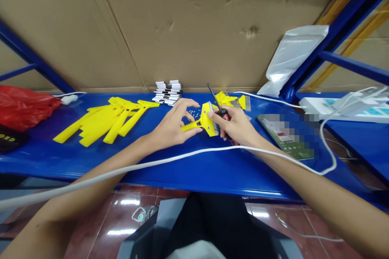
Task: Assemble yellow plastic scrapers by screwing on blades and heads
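Between my hands is a yellow scraper (208, 122) with two dark holes in its head and a clear strip along its right edge. My left hand (174, 126) is around its handle, the index finger stretched out apart from the thumb; the handle's far end is hidden in the palm. My right hand (238, 124) grips a screwdriver (223, 112) with a dark shaft pointing up and away, its thumb on the clear strip. Small screws (194, 114) lie scattered on the blue table behind the scraper.
Several yellow scraper handles (101, 123) lie at left, near a red bag (26, 105). Folded white-and-black pieces (168, 92) and small yellow parts (226, 98) lie at the back. A phone (285, 135) and power strip (343, 108) are at right. A white cable (170, 160) crosses before my forearms.
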Motion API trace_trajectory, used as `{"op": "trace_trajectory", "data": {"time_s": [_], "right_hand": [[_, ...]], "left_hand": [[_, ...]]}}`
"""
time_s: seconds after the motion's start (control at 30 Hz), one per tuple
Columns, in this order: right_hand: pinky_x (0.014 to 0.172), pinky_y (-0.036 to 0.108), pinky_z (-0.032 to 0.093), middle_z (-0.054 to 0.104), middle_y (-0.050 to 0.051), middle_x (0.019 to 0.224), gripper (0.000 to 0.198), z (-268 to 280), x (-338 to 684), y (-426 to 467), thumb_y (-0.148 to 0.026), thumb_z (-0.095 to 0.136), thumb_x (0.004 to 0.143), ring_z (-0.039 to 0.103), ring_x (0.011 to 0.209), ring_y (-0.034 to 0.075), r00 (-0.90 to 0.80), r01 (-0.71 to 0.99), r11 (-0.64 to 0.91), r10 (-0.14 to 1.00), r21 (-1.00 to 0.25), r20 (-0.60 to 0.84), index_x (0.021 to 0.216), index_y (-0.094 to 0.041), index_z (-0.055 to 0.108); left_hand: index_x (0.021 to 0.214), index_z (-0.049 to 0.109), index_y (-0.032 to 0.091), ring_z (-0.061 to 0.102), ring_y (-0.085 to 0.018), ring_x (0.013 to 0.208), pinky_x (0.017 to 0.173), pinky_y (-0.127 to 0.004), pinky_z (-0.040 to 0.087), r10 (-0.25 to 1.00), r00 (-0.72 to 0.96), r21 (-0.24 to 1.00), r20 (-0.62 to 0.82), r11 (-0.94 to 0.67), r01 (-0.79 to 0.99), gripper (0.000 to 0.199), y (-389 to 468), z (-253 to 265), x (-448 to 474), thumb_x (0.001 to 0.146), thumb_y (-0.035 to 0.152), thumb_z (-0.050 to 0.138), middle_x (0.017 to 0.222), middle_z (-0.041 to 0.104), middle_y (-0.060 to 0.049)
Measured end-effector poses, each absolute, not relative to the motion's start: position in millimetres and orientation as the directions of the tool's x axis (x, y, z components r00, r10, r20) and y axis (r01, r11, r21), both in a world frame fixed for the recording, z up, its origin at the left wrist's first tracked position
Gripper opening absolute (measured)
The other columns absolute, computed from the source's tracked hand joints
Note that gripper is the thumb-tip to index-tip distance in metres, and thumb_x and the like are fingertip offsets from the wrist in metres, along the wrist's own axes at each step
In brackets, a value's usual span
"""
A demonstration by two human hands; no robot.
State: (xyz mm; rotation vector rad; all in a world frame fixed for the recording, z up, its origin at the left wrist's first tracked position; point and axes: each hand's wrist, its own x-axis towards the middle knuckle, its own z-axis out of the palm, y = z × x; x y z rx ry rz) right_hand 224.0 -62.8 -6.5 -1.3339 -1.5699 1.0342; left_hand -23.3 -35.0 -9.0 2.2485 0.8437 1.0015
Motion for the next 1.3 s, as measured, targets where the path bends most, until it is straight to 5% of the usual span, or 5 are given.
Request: {"op": "trace_trajectory", "data": {"time_s": [0.23, 0.6, 0.73, 0.9, 1.3], "right_hand": [[0.035, 0.023, 0.043, 0.059, -0.003, 0.047, 0.035, -7.8, 223.2, -61.2, -0.054, 0.078, 0.099, 0.056, 0.037, 0.016, -0.11, 0.288, 0.076, 0.993, -0.955, 0.046, 0.093, -0.023, 0.064], [0.036, 0.026, 0.047, 0.055, -0.006, 0.051, 0.053, -10.0, 222.9, -59.6, -0.069, 0.088, 0.089, 0.054, 0.038, 0.014, -0.116, 0.126, 0.053, 0.992, -0.991, 0.038, 0.097, -0.023, 0.064], [0.037, 0.025, 0.047, 0.058, -0.005, 0.057, 0.055, -8.7, 222.1, -58.3, -0.075, 0.08, 0.094, 0.052, 0.04, 0.013, -0.071, 0.064, 0.08, 0.995, -0.995, 0.075, 0.101, -0.023, 0.062], [0.037, 0.027, 0.046, 0.07, 0.0, 0.081, 0.057, -8.9, 223.3, -51.9, -0.071, 0.086, 0.087, 0.052, 0.045, 0.01, 0.072, -0.107, 0.086, 0.994, -0.991, 0.078, 0.101, -0.024, 0.058], [0.042, 0.03, 0.047, 0.051, -0.009, 0.068, 0.051, -18.4, 224.7, -46.5, -0.046, 0.086, 0.081, 0.051, 0.05, 0.015, 0.057, -0.166, 0.065, 0.997, -0.984, 0.056, 0.104, -0.03, 0.043]], "left_hand": [[0.147, 0.079, 0.037, 0.069, -0.033, 0.148, 0.106, -0.043, 0.068, 0.449, 0.758, 0.318, 0.473, -0.89, 0.328, 0.047, -40.0, -15.0, -30.3, 0.109, 0.015, 0.064, 0.172, 0.061, -0.013], [0.143, 0.082, 0.032, 0.068, -0.033, 0.15, 0.128, -0.062, 0.052, 0.527, 0.705, 0.453, 0.474, -0.833, 0.319, 0.038, -40.4, -20.4, -24.9, 0.11, 0.024, 0.064, 0.169, 0.066, -0.014], [0.131, 0.084, 0.024, 0.083, -0.029, 0.12, 0.096, -0.041, 0.071, 0.693, 0.518, 0.71, 0.502, -0.672, 0.211, 0.027, -42.3, -12.5, -16.1, 0.107, 0.033, 0.075, 0.143, 0.082, -0.016], [0.124, 0.071, 0.019, 0.068, -0.013, 0.051, 0.048, -0.023, 0.055, 0.905, 0.392, 0.984, 0.166, -0.123, -0.131, 0.036, -32.9, 0.2, -16.6, 0.098, 0.037, 0.089, 0.095, 0.084, -0.007], [0.118, 0.067, 0.022, 0.074, -0.015, 0.081, 0.035, -0.01, 0.032, 0.885, 0.466, 0.854, 0.014, 0.232, -0.465, 0.035, -26.1, 2.7, -17.4, 0.091, 0.017, 0.089, 0.106, 0.07, -0.006]]}}
